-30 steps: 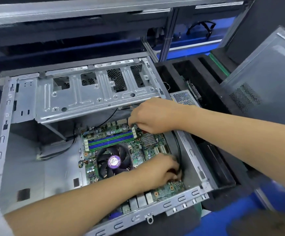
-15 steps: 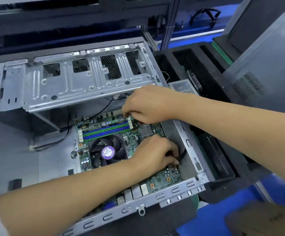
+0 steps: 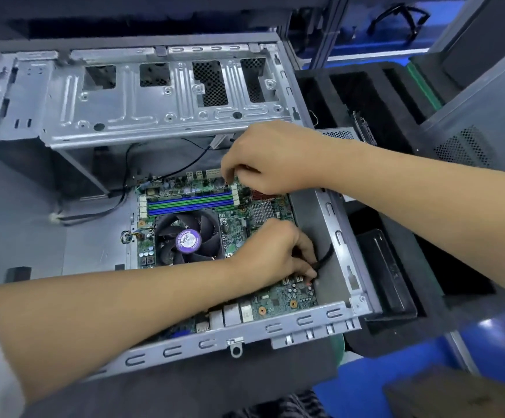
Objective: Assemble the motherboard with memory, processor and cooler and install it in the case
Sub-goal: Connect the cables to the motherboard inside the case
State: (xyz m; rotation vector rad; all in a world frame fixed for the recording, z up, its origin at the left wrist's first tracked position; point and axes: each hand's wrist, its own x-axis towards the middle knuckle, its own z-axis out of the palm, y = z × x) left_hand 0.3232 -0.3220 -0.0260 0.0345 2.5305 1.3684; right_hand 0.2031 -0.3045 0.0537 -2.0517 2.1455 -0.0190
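Seating the motherboard (image 3: 272, 300) flat on the floor of the open case (image 3: 340, 233), both hands worked along its right side.

The left hand (image 3: 270, 251) pinched a black cable (image 3: 325, 257) at the board's right edge, fingers curled round it beside the case wall. The right hand (image 3: 270, 158) hovered over the far corner near the memory sticks (image 3: 189, 202), fingertips bent down; whether it held anything could not be told. The cooler (image 3: 188, 239) sat just left of the left hand, which was the nearer to the cable's socket.

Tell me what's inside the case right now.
Inside the case: the motherboard with cooler fan and memory slots. Both hands cover its right part.
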